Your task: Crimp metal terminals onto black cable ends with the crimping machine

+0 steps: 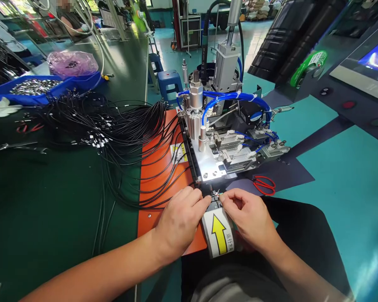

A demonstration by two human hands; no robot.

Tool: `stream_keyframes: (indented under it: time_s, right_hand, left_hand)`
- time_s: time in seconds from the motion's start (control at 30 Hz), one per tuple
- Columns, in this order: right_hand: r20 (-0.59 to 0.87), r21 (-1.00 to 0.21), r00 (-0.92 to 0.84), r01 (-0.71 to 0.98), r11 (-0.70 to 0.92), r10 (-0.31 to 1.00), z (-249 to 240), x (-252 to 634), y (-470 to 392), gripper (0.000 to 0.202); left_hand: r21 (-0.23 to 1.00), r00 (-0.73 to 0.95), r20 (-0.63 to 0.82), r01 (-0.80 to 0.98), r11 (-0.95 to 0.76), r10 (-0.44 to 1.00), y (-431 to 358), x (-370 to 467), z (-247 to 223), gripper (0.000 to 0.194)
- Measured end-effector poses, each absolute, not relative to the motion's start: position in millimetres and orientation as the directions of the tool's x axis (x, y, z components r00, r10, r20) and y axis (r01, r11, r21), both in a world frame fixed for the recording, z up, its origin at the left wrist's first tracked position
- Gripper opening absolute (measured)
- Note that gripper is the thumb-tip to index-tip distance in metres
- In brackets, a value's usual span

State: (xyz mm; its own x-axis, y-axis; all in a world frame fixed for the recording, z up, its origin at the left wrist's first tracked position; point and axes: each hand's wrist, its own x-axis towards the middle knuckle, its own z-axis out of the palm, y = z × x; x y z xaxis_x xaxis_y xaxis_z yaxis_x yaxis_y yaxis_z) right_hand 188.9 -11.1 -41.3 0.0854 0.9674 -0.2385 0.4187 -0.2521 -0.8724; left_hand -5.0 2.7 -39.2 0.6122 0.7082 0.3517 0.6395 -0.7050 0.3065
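Observation:
My left hand is closed, its thumb pressed down at the small metal fixture on the front of the machine. Black cables run in under its fingers, and it seems to grip one of them. Facing it from the other side, my right hand pinches thumb and forefinger together at the same fixture. Whatever sits between those fingertips is tiny, with light and greenish bits showing, and I cannot make it out. Just below lies a white label with a yellow arrow.
The pneumatic machine with blue hoses stands on an orange plate. Bundled black cables spread over the green table, beside a wrench and a blue tray of metal parts. Red-handled scissors lie at right. A person sits far left.

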Motion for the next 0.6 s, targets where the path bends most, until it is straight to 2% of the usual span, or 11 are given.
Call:
stream_keyframes:
  time_s: [0.17, 0.6]
  right_hand:
    - [-0.121, -0.858, 0.066, 0.495, -0.138, 0.99, -45.6, 193.0, -12.8, 0.023]
    - [-0.015, -0.819, -0.038, 0.574, 0.009, 0.999, -49.2, 198.9, -6.8, 0.021]
  left_hand:
    - [0.3, 0.607, 0.349, 0.649, -0.699, 0.714, 3.6, -3.6, -38.4, 0.022]
    - [0.307, 0.6, 0.349, 0.652, -0.693, 0.719, 3.4, -3.0, -36.6, 0.022]
